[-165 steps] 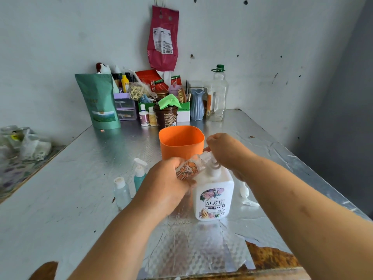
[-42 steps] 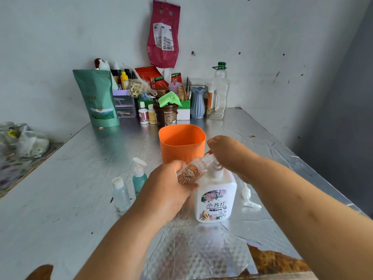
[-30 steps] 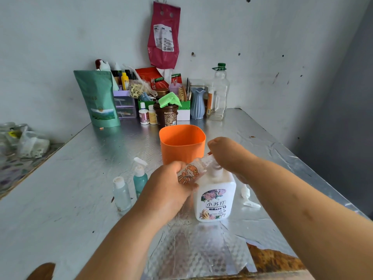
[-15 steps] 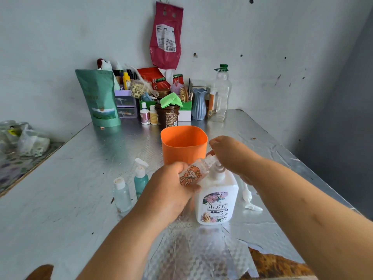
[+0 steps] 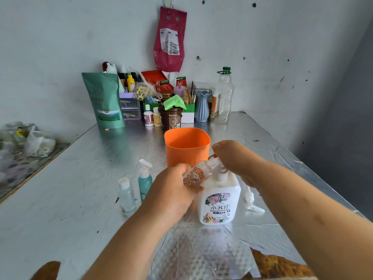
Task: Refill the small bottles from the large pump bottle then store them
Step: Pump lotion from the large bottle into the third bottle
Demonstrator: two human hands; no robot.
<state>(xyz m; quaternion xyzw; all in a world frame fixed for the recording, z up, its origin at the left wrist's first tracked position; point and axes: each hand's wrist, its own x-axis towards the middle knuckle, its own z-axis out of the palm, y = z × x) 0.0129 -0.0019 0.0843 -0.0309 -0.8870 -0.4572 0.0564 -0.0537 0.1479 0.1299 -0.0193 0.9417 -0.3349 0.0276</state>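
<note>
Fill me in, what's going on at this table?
A person is refilling travel bottles. The left hand holds a small cartoon-label bottle tilted, its mouth up against the top of the large pump bottle. The right hand is curled over the pump head. A clear bottle and a teal spray bottle stand to the left. An orange cup sits behind, and a loose white pump top lies to the right.
</note>
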